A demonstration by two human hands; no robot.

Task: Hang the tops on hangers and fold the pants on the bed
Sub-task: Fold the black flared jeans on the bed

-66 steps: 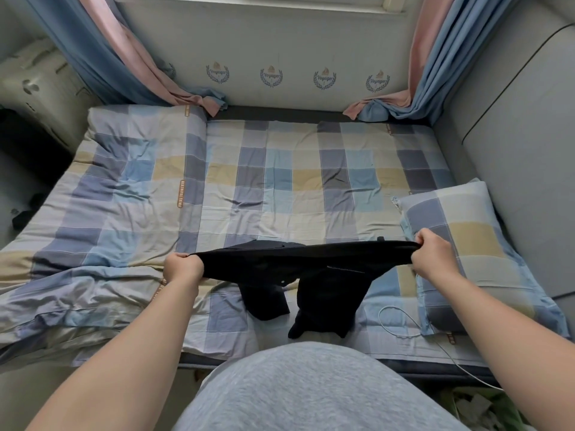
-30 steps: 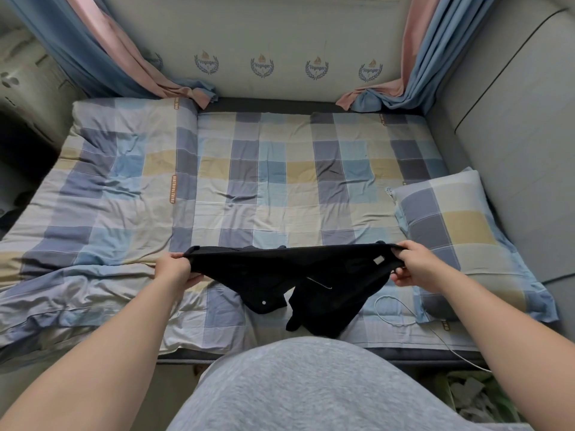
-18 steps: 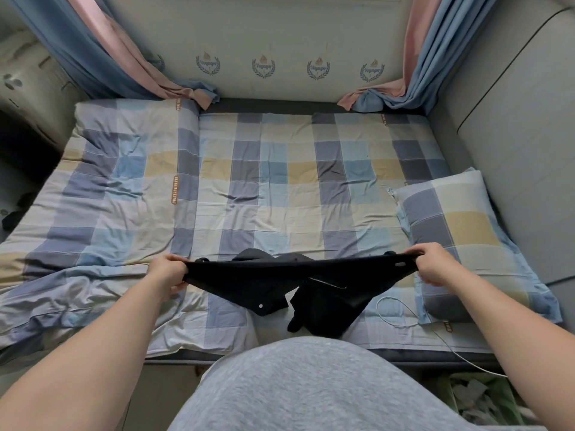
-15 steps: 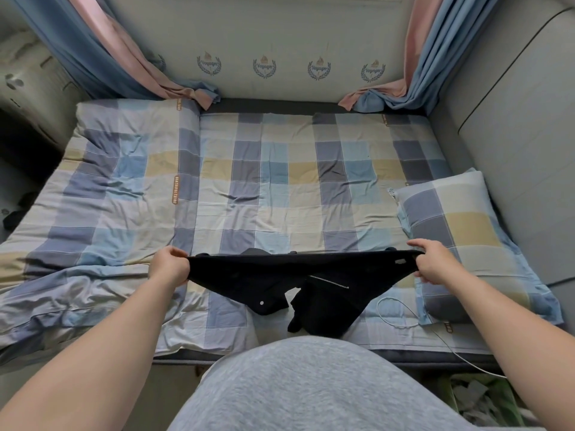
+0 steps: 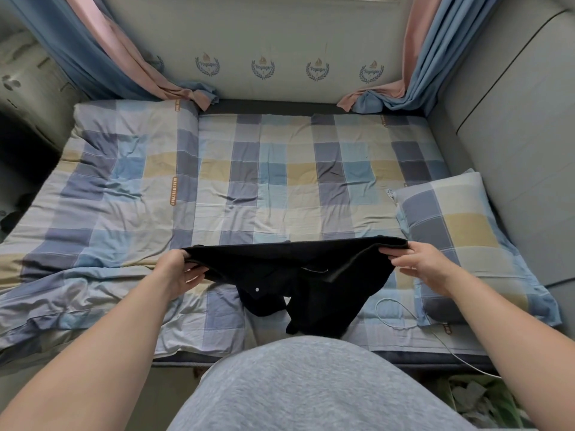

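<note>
Black cloth pants (image 5: 298, 269) stretch sideways, waistband pinched between left hand (image 5: 177, 272) and right hand (image 5: 420, 265). Legs dangle toward the person above the checked bed sheet (image 5: 280, 181).

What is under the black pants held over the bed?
The checked sheet shows around the black pants, and a white cable loops beside them. Whatever lies directly beneath is covered.
</note>
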